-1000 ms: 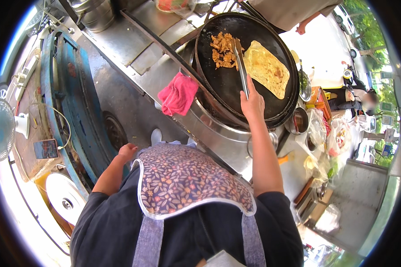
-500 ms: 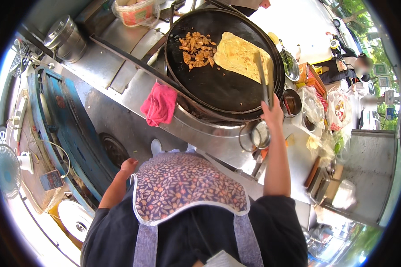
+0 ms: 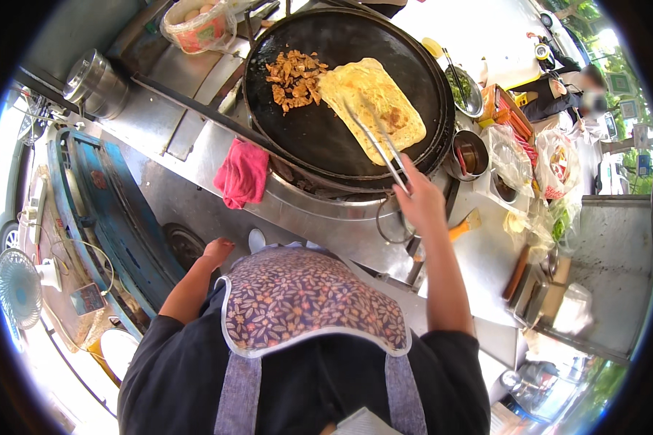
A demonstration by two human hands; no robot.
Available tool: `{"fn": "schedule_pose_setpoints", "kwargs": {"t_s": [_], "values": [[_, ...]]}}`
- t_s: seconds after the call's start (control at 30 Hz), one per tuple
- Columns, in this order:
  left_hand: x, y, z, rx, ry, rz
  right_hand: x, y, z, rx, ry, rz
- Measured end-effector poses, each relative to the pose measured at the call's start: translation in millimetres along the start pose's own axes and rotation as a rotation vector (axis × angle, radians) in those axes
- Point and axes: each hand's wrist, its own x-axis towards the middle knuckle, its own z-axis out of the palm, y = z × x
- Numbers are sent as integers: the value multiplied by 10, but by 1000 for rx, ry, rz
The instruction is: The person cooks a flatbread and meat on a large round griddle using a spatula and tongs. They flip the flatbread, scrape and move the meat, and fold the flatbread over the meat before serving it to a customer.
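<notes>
My right hand (image 3: 419,196) holds long metal tongs (image 3: 374,145), whose tips are over a pale, browned rectangular flatbread (image 3: 372,92) on the large round black griddle (image 3: 297,148). Left of the flatbread lies a pile of browned, chopped food (image 3: 295,80). Down at my left side, near my flowered apron (image 3: 312,297), my left hand (image 3: 218,251) has loosely bent fingers apart, with nothing visible in them. A pink cloth (image 3: 241,172) hangs at the griddle's front left.
Steel counter (image 3: 442,254), egg bucket (image 3: 199,29), steel canisters (image 3: 96,85), small pot (image 3: 466,156), bowl of greens (image 3: 463,90), plastic bags (image 3: 555,163) and an orange-handled scraper (image 3: 463,225) surround the griddle. Blue metal framework (image 3: 105,217) and a fan (image 3: 18,290) stand left. People (image 3: 559,98) are far right.
The view has shifted. The flatbread has turned slightly and sits nearer the griddle's front. My right hand and tongs have swung from its right end back leftward over its middle.
</notes>
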Motion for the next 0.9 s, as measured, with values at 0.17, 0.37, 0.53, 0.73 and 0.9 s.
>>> {"fn": "schedule_pose_setpoints", "kwargs": {"t_s": [0.17,0.37,0.53,0.73,0.9], "values": [[81,189,77,-168,74,178,261,86,277,6,43,-26],[-174,-87,291,-133,66,67,-203,803,-655,793,-160,501],[-404,-580,509,35,11,-143,16,1347,-846,947,-433,608],[-525,-636,574,-102,50,-191,1021,715,-6,1134,-406,414],[-541,-155,586,-323,126,-47,881,336,-452,847,-224,142]]}}
